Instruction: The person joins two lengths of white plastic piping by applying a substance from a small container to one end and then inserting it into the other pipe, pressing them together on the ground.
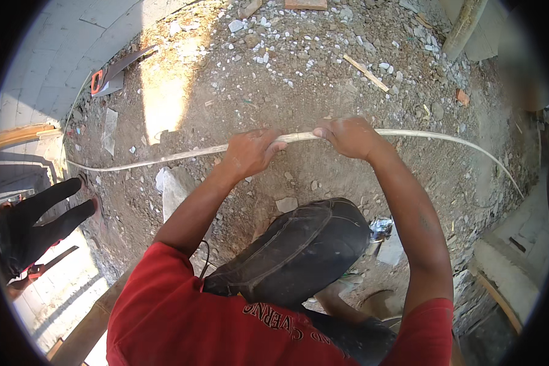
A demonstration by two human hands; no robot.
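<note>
A long, thin, pale rod (302, 136) stretches from side to side across the view, and it looks curved. I cannot make out what it is made of. My left hand (250, 152) is closed around it a little left of the middle, thumb pointing inward. To the right, my right hand (349, 137) grips the same rod, with its thumb pointing toward the left one. A short stretch of the rod shows between the two hands. Its left part runs out over the dirt, and its right part bends down toward a concrete edge.
Stony dirt and rubble surround me. A handsaw (107, 74) rests on a block at the upper left. At the far left stands another person in dark trousers (46, 198), a red-handled saw (36, 270) near them. A wood strip (366, 73) lies at the upper right, near a post (465, 27).
</note>
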